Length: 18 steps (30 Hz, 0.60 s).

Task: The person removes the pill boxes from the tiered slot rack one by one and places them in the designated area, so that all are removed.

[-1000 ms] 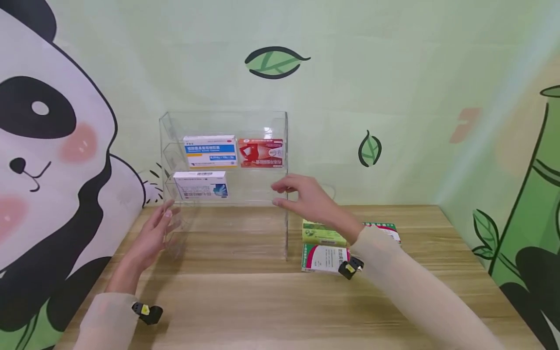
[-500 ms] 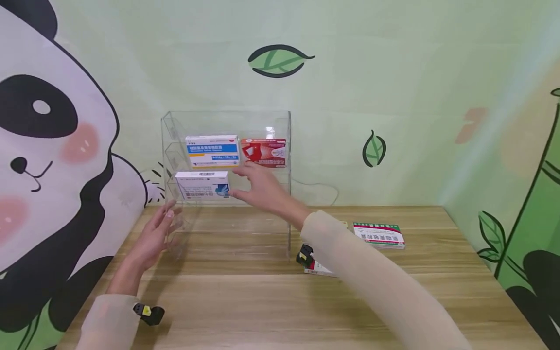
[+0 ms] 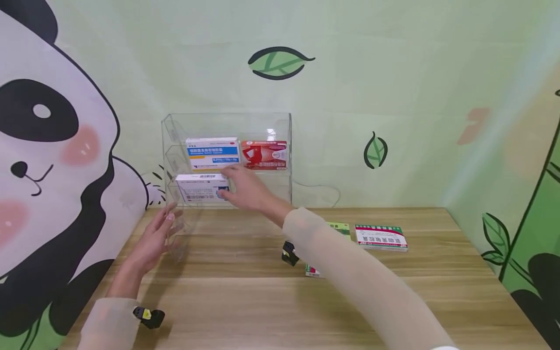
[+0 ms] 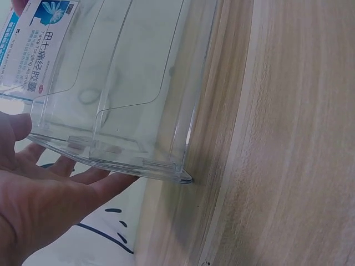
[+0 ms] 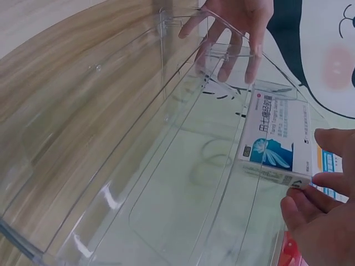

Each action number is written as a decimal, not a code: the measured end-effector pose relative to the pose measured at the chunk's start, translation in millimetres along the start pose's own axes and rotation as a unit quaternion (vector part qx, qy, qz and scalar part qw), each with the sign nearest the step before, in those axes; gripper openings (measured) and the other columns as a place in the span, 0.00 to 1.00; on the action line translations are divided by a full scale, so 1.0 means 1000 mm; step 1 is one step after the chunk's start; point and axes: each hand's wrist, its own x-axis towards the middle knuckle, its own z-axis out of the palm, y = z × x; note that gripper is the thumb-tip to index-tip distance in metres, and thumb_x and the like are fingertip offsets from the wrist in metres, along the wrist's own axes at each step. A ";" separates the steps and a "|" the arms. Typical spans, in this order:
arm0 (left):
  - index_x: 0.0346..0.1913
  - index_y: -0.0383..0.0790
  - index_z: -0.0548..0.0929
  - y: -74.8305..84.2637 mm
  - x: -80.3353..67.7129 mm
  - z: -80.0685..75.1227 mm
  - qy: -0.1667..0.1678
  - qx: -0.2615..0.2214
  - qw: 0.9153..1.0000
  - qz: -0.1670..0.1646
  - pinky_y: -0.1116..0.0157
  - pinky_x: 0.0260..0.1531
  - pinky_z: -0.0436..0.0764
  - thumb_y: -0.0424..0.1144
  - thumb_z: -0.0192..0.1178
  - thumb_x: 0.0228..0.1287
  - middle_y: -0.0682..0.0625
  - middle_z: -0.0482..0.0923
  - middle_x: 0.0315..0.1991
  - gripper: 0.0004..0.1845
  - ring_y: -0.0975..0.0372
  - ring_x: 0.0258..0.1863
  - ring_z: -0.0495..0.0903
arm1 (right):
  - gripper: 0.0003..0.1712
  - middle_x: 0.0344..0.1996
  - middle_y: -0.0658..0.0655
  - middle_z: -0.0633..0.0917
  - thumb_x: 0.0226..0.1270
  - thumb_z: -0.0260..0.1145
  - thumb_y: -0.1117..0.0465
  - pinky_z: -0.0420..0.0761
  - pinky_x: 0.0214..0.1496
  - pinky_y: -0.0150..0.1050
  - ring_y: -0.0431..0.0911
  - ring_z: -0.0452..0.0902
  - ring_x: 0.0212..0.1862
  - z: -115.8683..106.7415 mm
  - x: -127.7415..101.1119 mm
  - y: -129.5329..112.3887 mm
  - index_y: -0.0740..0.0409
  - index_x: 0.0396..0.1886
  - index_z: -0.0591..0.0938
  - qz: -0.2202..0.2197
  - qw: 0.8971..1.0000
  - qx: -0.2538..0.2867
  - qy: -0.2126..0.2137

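Observation:
A clear acrylic tiered rack stands on the wooden table. On its lower tier, toward the left, sits a white medicine box with a blue picture. My right hand is at that box's right end, and in the right wrist view its bent fingers meet the box's end corner without wrapping round it. My left hand rests against the rack's left side with fingers spread, seen also in the left wrist view. A white-and-blue medicine box and a red medicine box occupy the tier above.
Right of the rack, a white, red and green medicine box lies flat on the table. A yellow-green box and another box are partly covered by my right sleeve. Behind stands a printed green backdrop.
My right hand has moved left across the rack's front, from its right side to the white box's right end. My left hand has stayed at the rack's left side.

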 end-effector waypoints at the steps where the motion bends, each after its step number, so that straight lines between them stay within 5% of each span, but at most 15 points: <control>1: 0.80 0.57 0.39 0.000 0.000 0.000 0.000 0.005 1.000 -0.002 0.33 0.63 0.61 0.58 0.33 0.79 0.41 0.41 0.80 0.33 0.38 0.75 0.47 | 0.36 0.69 0.52 0.71 0.67 0.70 0.53 0.74 0.66 0.40 0.45 0.67 0.69 0.001 0.001 -0.001 0.56 0.72 0.70 0.001 1.000 0.000 -0.002; 8: 0.80 0.56 0.40 0.001 -0.001 0.000 -0.001 0.010 1.000 0.005 0.33 0.63 0.61 0.58 0.33 0.79 0.41 0.41 0.80 0.33 0.38 0.75 0.48 | 0.31 0.65 0.53 0.74 0.69 0.68 0.56 0.73 0.65 0.37 0.44 0.70 0.64 0.006 0.005 -0.002 0.57 0.69 0.73 -0.005 0.999 -0.033 0.009; 18: 0.81 0.54 0.40 0.000 -0.001 0.000 -0.001 0.002 1.000 0.008 0.33 0.63 0.62 0.57 0.33 0.80 0.41 0.42 0.80 0.33 0.38 0.75 0.49 | 0.16 0.51 0.51 0.82 0.67 0.69 0.61 0.78 0.50 0.29 0.40 0.74 0.48 0.008 0.009 0.001 0.56 0.53 0.82 0.000 0.998 -0.023 0.062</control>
